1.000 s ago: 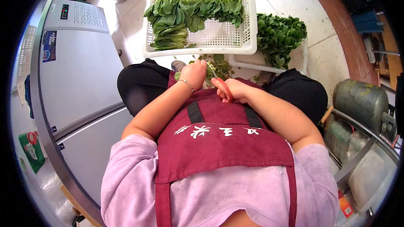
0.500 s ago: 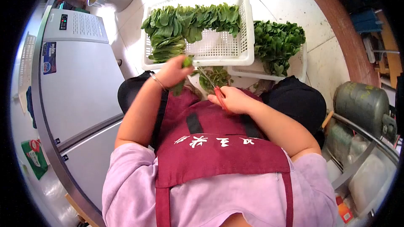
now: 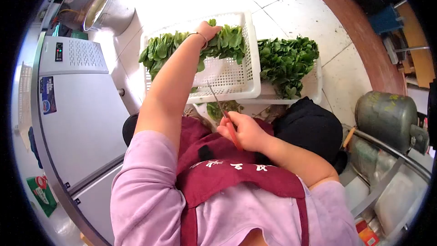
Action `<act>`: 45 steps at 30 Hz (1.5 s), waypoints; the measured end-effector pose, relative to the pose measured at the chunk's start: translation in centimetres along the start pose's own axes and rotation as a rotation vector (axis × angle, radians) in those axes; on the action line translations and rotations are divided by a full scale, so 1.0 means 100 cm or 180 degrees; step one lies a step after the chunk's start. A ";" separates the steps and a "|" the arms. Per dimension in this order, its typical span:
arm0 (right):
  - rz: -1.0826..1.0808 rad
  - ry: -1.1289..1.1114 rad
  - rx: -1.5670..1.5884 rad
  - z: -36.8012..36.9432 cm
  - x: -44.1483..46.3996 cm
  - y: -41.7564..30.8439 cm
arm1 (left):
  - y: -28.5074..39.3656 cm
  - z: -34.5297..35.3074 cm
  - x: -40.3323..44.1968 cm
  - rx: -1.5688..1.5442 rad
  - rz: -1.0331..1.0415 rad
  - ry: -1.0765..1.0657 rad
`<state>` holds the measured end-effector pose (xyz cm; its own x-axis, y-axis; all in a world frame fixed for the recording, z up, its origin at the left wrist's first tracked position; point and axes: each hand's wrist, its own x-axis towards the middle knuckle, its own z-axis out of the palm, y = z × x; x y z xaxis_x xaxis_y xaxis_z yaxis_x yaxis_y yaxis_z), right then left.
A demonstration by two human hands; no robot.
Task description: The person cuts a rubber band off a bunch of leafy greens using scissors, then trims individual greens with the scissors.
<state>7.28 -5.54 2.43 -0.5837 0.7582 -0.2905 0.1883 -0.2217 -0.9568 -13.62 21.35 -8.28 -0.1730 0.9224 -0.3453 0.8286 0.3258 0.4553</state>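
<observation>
In the head view, my left hand (image 3: 209, 30) reaches over the far side of a white plastic basket (image 3: 253, 59). Its fingers are closed on a leafy green (image 3: 212, 22), amid rows of leafy greens (image 3: 161, 48) laid along the basket's back and left; the fingertips are partly hidden. Held in front of the apron, my right hand (image 3: 246, 131) is wrapped round red-handled scissors (image 3: 231, 130). Their blades point up and away, toward the basket's near rim. Between basket and apron, loose leaves and trimmings (image 3: 223, 109) lie low down.
A second white tray (image 3: 314, 79) with a heap of leafy greens (image 3: 289, 61) stands right of the basket. At left is a white freezer (image 3: 84, 123), with a metal pot (image 3: 114, 16) behind it. A gas cylinder (image 3: 387, 116) and a metal rail (image 3: 391, 148) are at right.
My left hand has moved from beside the scissors, away over the basket to its back row of greens. The right hand keeps the scissors. The whole view has shifted and tilted slightly.
</observation>
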 end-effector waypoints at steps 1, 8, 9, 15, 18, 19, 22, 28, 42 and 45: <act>0.0048 -0.0006 0.0114 -0.002 0.000 -0.004 | 0.013 0.002 -0.003 0.0111 -0.0086 -0.0103; 0.0157 -0.0065 0.0256 -0.009 0.000 -0.009 | 0.011 0.025 0.014 0.0442 -0.0068 -0.0455; 0.0098 0.0007 0.0247 -0.008 -0.002 -0.009 | 0.007 0.019 0.008 0.0254 0.0098 -0.0179; -0.0209 0.0068 -0.0155 -0.003 -0.003 -0.006 | -0.052 -0.033 -0.025 -0.0782 0.0409 0.0235; -0.0124 0.0017 -0.0072 0.001 -0.003 -0.003 | -0.090 -0.064 -0.064 -0.1137 0.0215 -0.0098; -0.0186 0.0057 -0.0054 0.004 -0.003 0.001 | -0.101 -0.074 -0.079 -0.0507 0.0381 -0.0097; -0.0133 -0.0016 -0.0413 0.008 -0.002 0.004 | -0.132 -0.087 -0.118 0.0784 0.0848 -0.0416; -0.0057 -0.0098 -0.0678 0.019 0.003 0.014 | -0.164 -0.051 -0.155 0.1171 0.1278 -0.0311; -0.0033 0.0050 -0.0844 0.017 0.005 0.015 | -0.162 -0.055 -0.163 0.2136 0.0699 0.0484; -0.0085 0.0060 -0.0775 0.016 0.002 0.013 | -0.160 -0.065 -0.184 0.1845 0.1286 0.0657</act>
<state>6.15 -6.64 1.11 -0.5767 0.7736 -0.2627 0.3591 -0.0488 -0.9320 -27.19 0.51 -3.89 0.1561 0.9862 -0.0550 0.9875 -0.1570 -0.0123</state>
